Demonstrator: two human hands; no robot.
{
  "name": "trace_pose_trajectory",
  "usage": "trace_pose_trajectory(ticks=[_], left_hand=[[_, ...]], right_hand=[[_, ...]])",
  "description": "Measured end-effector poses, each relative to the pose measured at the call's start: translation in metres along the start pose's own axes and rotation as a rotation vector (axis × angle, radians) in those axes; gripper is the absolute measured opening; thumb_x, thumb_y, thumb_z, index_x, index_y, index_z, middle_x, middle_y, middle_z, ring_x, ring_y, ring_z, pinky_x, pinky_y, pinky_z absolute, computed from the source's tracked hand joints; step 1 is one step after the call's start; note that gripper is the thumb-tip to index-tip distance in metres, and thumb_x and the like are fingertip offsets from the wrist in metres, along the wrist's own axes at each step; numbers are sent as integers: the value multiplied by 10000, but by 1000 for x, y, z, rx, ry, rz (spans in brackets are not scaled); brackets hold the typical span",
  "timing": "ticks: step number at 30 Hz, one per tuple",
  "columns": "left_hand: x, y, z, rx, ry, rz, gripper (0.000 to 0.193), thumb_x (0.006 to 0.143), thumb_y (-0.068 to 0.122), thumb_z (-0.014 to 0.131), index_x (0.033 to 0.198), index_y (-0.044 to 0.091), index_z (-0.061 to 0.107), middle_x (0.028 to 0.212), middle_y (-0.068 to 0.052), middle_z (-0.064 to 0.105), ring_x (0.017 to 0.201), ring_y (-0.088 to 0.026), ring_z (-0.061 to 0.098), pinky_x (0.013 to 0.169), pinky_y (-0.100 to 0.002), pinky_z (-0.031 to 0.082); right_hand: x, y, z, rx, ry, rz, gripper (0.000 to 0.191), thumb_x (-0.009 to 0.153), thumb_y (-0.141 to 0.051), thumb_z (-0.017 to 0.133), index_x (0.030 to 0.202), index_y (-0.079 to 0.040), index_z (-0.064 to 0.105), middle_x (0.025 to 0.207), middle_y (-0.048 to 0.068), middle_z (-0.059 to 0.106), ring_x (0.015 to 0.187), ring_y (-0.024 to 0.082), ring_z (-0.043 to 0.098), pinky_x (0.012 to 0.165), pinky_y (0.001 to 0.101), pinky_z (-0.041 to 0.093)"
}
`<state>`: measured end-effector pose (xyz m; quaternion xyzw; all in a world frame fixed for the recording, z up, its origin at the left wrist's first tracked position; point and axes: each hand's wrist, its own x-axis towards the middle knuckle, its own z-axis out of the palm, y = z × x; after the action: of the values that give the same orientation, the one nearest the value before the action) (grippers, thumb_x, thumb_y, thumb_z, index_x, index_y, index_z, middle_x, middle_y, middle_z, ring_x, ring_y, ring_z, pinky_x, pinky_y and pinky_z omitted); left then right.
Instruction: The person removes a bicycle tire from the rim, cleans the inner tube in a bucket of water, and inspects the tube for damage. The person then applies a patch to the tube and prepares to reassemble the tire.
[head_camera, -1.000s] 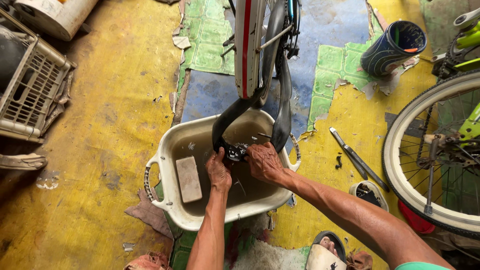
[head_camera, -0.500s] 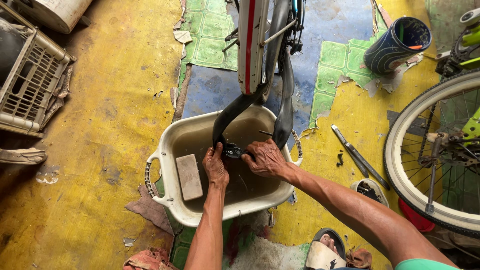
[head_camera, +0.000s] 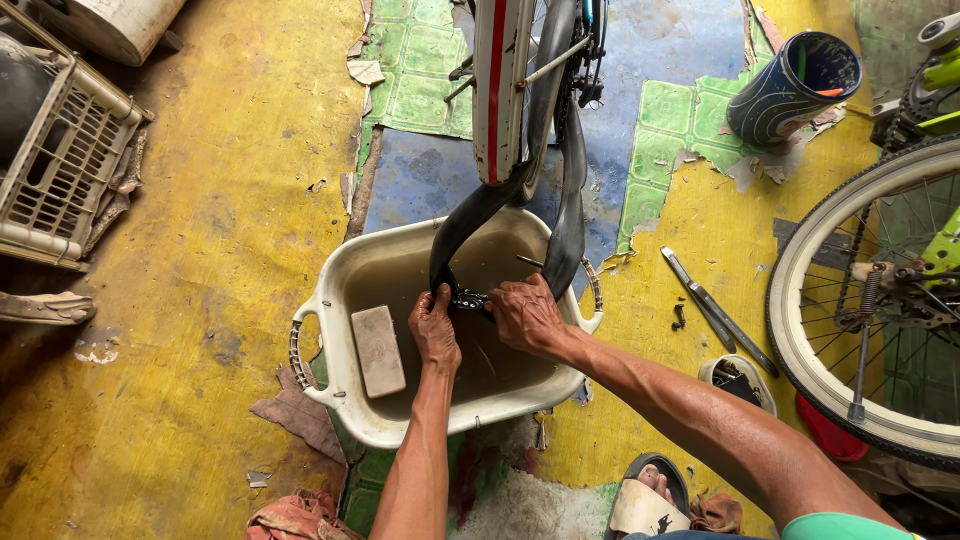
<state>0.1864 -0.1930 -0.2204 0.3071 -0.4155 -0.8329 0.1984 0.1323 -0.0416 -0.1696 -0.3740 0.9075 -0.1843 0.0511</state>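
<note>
Both hands had slid lower into the cream plastic basin (head_camera: 330, 390) of murky water; left hand (head_camera: 435, 330) and right hand (head_camera: 525, 312) pinched the black rubber inner tube (head_camera: 470, 215), hanging from the bicycle, beside a grey block (head_camera: 378, 350).

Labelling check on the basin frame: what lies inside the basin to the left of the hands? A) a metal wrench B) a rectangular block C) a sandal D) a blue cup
B: a flat rectangular block lies in the murky water of the cream basin, just left of the left hand, while both hands press the black inner tube into the water; the right hand grips it beside the left.
</note>
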Motion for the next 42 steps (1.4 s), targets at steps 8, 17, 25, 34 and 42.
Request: trace_pose_trajectory(ticks=[8,17,25,34,42], left_hand=[[-3,5,-2,-109,-106,-141,195,928,227,752,854,81,646,755,18,621,679,-104,579,617,-292,512],[-1,-1,-8,-211,-329,-282,172,963,159,707,1089,49,670,977,-46,712,885,-184,709,767,-386,608],[4,1,-15,-223,-385,-291,203,965,149,718,1121,36,655,994,-62,700,898,-182,710,747,-376,620],[-5,13,-10,116,-318,-284,164,879,177,773,976,53,728,873,-34,737,783,-158,714,709,-362,625],[0,4,-11,212,-260,-71,226,867,183,849,798,38,690,718,31,597,642,-56,485,570,-252,402]], right_hand=[[-5,2,3,-73,147,-146,56,850,-70,652,797,-76,633,737,100,580,702,272,595,699,438,389],[-18,3,-1,-87,193,-249,101,869,-74,679,799,-93,608,757,87,567,714,266,584,817,425,429],[-7,-15,-10,83,197,-56,323,833,-250,744,1029,-5,666,906,138,639,817,299,624,806,455,406],[0,-10,13,-70,49,18,111,866,-185,672,845,-77,666,757,106,635,756,283,640,842,468,384],[8,-8,13,-49,-117,-36,197,938,-233,582,814,-86,628,744,104,611,746,291,623,817,473,357]])
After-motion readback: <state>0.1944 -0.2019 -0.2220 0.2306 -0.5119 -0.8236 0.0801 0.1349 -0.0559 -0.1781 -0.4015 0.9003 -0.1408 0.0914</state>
